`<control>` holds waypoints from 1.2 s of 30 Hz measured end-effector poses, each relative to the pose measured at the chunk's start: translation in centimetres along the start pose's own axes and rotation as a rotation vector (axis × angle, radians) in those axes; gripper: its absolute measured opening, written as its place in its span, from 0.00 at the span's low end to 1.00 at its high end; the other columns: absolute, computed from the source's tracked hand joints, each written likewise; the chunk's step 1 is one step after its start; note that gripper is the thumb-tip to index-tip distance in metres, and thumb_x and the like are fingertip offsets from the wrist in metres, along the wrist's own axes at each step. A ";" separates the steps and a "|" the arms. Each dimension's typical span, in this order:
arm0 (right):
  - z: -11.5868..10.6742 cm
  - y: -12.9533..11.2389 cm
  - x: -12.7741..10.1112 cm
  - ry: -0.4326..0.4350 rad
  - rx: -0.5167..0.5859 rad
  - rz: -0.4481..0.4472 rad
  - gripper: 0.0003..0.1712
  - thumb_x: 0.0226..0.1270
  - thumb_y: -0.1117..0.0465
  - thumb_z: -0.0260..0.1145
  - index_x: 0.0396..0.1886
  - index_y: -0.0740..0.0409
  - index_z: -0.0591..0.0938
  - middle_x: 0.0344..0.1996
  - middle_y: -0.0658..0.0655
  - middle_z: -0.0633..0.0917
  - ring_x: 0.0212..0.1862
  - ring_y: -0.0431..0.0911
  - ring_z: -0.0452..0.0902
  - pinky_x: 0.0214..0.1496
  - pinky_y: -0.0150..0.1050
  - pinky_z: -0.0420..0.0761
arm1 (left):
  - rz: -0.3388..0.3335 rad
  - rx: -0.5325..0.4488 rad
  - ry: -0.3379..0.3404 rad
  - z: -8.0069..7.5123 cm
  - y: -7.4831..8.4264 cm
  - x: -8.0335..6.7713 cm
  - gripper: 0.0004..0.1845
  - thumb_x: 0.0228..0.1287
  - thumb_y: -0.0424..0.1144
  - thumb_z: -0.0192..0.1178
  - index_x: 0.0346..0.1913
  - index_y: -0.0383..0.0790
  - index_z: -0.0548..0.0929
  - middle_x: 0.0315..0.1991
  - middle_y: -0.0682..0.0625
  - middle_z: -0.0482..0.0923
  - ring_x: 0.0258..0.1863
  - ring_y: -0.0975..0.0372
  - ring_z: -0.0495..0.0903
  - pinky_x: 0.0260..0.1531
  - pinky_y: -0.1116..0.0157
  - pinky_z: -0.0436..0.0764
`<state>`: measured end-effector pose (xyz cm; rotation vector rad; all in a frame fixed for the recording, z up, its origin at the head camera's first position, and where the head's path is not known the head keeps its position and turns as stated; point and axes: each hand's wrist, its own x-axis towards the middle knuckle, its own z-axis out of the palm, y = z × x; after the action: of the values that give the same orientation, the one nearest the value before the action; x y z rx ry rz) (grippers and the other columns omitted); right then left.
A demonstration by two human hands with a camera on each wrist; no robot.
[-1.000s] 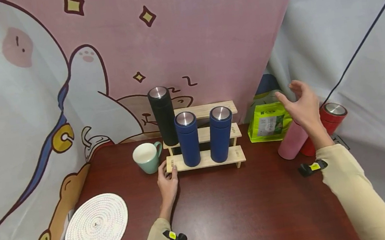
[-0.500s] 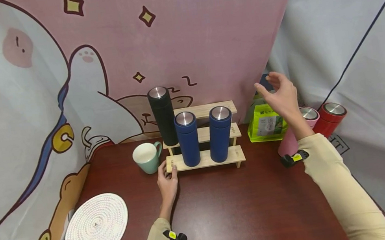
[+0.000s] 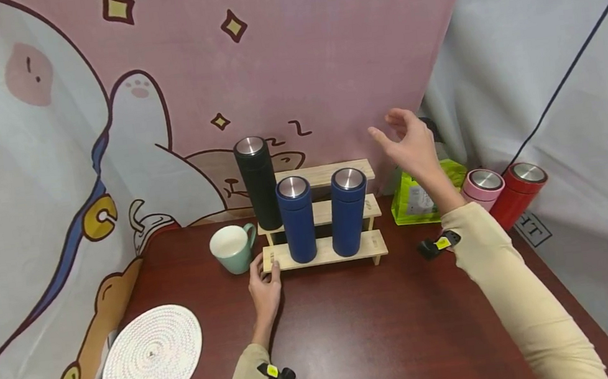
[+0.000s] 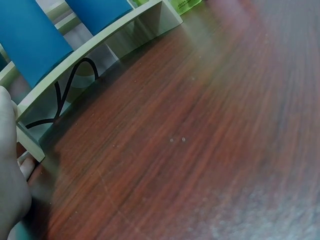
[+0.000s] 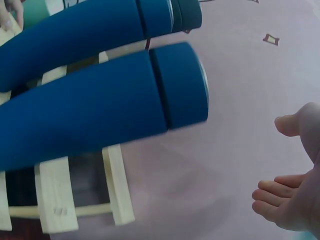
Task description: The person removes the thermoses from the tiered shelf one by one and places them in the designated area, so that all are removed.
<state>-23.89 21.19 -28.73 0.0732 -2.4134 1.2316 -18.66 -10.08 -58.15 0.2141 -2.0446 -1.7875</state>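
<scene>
My left hand (image 3: 265,287) grips the left end of the lowest step of a three-step wooden rack (image 3: 325,251), thumb on top. Two blue thermos bottles (image 3: 297,221) (image 3: 349,215) stand upright on that lowest step. Behind them, at the left, a black thermos bottle (image 3: 260,188) stands on the middle step. My right hand (image 3: 410,147) is raised in the air to the right of the rack, thumb and fingers apart with nothing between them. In the right wrist view it lies to the right of the near blue bottle's cap (image 5: 182,85).
A mint mug (image 3: 232,251) stands left of the rack, near a round woven mat (image 3: 152,359). Behind my right forearm are a green pouch (image 3: 414,199), a pink thermos bottle (image 3: 482,187) and a red thermos bottle (image 3: 519,190).
My right hand has moved left, from above the pink and red bottles to in front of the green pouch, toward the rack. The left hand has stayed on the rack.
</scene>
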 end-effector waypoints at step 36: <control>7.6 -9.0 1.7 -0.230 0.153 -0.008 0.39 0.71 0.43 0.66 0.73 0.61 0.69 0.66 0.60 0.79 0.69 0.53 0.74 0.70 0.47 0.74 | 0.011 0.034 0.006 0.2 -0.5 -0.1 0.25 0.70 0.39 0.66 0.67 0.40 0.76 0.54 0.39 0.84 0.50 0.52 0.83 0.48 0.58 0.82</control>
<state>-25.95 10.06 -25.14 0.2844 -2.5014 1.4736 -18.77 -9.94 -58.69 0.2173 -2.0692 -1.7439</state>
